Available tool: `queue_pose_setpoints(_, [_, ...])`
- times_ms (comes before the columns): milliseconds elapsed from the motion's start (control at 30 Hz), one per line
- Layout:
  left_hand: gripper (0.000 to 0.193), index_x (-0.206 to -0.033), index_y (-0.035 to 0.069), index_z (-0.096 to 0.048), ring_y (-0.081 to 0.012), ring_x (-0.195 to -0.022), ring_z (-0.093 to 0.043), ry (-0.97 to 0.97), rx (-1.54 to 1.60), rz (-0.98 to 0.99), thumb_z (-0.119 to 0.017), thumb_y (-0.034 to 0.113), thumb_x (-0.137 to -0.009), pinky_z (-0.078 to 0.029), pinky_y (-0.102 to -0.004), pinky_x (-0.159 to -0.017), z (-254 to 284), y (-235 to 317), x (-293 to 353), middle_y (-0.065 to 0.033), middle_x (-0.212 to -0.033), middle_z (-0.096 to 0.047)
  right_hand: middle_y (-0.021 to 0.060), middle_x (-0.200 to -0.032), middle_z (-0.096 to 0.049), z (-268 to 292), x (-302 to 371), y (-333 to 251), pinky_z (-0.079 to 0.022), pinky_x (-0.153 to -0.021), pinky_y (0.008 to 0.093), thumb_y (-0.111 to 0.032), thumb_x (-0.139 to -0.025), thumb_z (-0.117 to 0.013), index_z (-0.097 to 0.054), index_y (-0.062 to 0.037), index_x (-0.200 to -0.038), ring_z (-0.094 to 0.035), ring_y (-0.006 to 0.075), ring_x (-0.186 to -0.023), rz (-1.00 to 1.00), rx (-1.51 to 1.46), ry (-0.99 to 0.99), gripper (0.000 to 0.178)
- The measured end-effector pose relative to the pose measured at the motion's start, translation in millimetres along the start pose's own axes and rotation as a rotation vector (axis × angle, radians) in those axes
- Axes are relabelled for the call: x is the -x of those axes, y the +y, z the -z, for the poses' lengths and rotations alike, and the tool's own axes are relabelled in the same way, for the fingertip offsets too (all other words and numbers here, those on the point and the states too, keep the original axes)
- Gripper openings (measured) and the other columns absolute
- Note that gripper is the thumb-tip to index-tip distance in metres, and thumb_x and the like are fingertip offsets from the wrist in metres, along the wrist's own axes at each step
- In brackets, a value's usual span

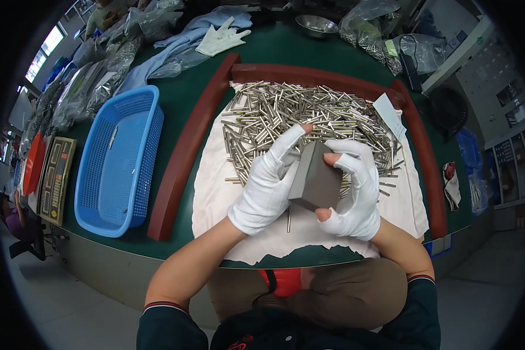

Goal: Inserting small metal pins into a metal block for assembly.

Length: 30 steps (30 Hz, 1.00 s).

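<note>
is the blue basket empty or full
Almost empty: the blue basket's mesh floor shows bare, with only one thin pale piece near its far end.

Rods (300, 114) lie heaped on a cloth (216, 198) inside a frame (181, 157) at the table's near edge. Basket (119, 163) left of frame; bowl (316, 24) at far edge.

Both my gloved hands on a grey block above a heap of metal pins.

My left hand (267, 186) and right hand (353, 192) clasp the grey block (315, 178) from either side, over a white cloth (216, 198) strewn with metal pins (286, 111) inside a red frame (181, 157). A blue basket (119, 160) sits left on the green desk (286, 49).
</note>
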<state>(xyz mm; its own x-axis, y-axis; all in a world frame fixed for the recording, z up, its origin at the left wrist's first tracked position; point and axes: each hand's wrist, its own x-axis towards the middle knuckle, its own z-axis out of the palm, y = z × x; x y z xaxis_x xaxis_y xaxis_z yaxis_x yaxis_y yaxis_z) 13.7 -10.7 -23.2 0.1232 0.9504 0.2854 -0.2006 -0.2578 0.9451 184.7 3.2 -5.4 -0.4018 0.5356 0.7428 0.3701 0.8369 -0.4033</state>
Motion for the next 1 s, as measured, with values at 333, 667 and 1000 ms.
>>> queue_pose_setpoints(333, [0.073,-0.148,0.006,-0.011,-0.0219,-0.065,-0.066,-0.183,0.399,0.394,-0.054,0.009,-0.089,-0.054,-0.0279,-0.058,16,15,-12,-0.0167,-0.083,-0.064,0.0131,-0.113,-0.055,10,1,25,-0.042,-0.091,0.0320,-0.047,-0.081,-0.064,-0.053,0.0028,-0.117,-0.054,0.0209,-0.103,-0.319,-0.328,0.361,0.062])
queue_pose_setpoints(667, [0.077,-0.149,0.008,-0.013,-0.0185,-0.064,-0.065,-0.280,0.600,0.424,-0.060,0.015,-0.088,-0.054,-0.0273,-0.058,19,8,-12,-0.0153,-0.086,-0.064,0.0097,-0.110,-0.057,16,-5,17,-0.039,-0.093,0.0294,-0.041,-0.083,-0.063,-0.053,0.0025,-0.119,-0.053,0.0162,-0.102,-0.602,-0.496,0.405,0.058])
queue_pose_setpoints(1000, [0.075,-0.147,0.007,-0.020,-0.0181,-0.061,-0.064,-0.239,0.586,0.440,-0.064,0.014,-0.086,-0.051,-0.0259,-0.054,16,11,-12,-0.0144,-0.084,-0.063,0.0084,-0.110,-0.056,15,-4,18,-0.039,-0.092,0.0287,-0.042,-0.083,-0.064,-0.053,0.0019,-0.120,-0.052,0.0158,-0.102,-0.602,-0.496,0.409,0.058])
